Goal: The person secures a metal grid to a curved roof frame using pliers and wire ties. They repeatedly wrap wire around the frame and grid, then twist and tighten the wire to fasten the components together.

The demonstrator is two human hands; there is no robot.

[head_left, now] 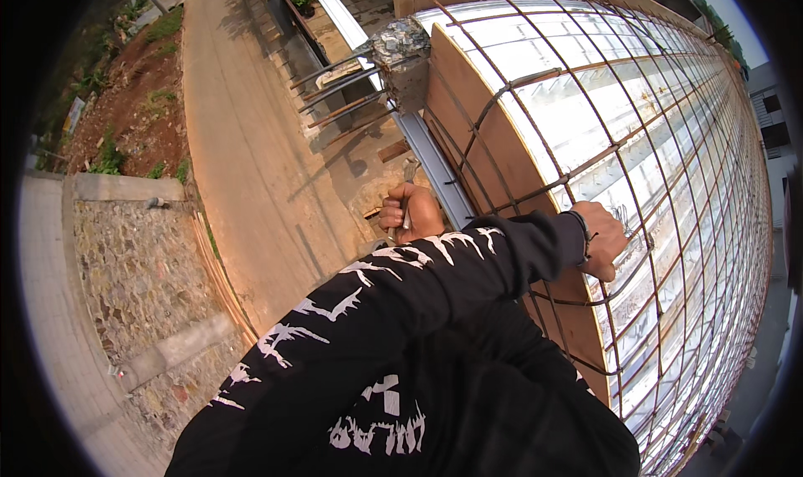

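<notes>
My arms cross, the left over the right. My left hand (599, 239), with a dark band at its wrist, reaches to the right and curls on the rebar mesh (617, 147), its fingertips partly hidden. To the left of it, beyond the board's edge, my right hand (411, 213) is closed in a fist around a grey metal hand tool with a curved head (411, 171). The tool's exact kind is hard to make out. My left sleeve hides the right forearm.
Beneath the mesh lies shiny metal decking (535, 46), edged by a brown formwork board (481, 117). Rebar ends stick out of a concrete stub (403, 59). Far below on the left run a road (251, 142) and a stone wall (142, 268).
</notes>
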